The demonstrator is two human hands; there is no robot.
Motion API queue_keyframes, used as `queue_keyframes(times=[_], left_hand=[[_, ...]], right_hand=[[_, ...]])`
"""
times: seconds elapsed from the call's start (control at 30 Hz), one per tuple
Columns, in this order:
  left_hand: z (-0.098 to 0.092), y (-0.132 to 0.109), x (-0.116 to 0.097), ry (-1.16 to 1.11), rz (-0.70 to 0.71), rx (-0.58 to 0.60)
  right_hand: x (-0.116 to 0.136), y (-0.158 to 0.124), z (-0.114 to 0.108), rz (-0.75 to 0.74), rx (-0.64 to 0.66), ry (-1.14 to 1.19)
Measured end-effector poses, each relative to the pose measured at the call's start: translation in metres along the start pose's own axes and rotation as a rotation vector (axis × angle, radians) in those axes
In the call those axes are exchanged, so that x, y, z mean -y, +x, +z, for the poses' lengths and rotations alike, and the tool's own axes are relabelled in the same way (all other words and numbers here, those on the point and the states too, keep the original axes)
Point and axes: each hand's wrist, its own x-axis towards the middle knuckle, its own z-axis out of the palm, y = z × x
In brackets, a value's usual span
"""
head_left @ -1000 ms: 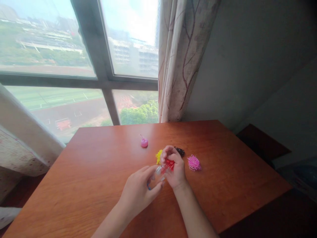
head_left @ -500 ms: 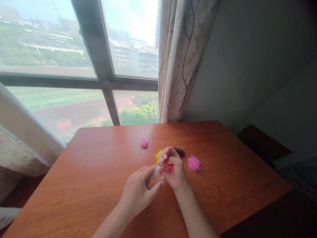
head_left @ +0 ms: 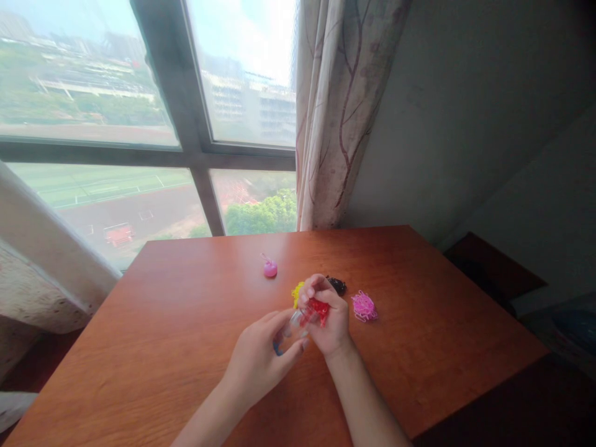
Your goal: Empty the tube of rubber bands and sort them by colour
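My left hand [head_left: 261, 352] is closed around a small clear plastic container [head_left: 295, 328], tilted toward my other hand, with something blue near its lower end. A bunch of red rubber bands [head_left: 319, 309] lies in the cupped palm of my right hand [head_left: 329, 316], whose fingers curl over them. Some red shows at the container's mouth, though I cannot tell how much is inside it. Just behind my right hand are yellow rubber bands [head_left: 297, 293], partly hidden, and a black bundle [head_left: 337, 285]. A pile of pink rubber bands [head_left: 364, 306] sits to the right.
Farther back on the brown wooden table [head_left: 195, 310] stands a round pink piece with a loop on top [head_left: 270, 267]. Beyond the far table edge are a window [head_left: 251, 81] and a patterned curtain [head_left: 326, 124]. A grey wall [head_left: 456, 124] is on the right.
More red rubber bands now show in my right palm, gathered higher in it. The container and both hands have hardly moved.
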Motion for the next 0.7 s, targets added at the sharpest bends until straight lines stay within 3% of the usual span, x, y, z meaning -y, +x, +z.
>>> queue_keyframes(times=[0.7], left_hand=[[-0.0012, 0.0004, -0.0010, 0.003, -0.004, 0.003]], right_hand=[[0.0011, -0.0018, 0.0026, -0.020, 0.023, -0.099]])
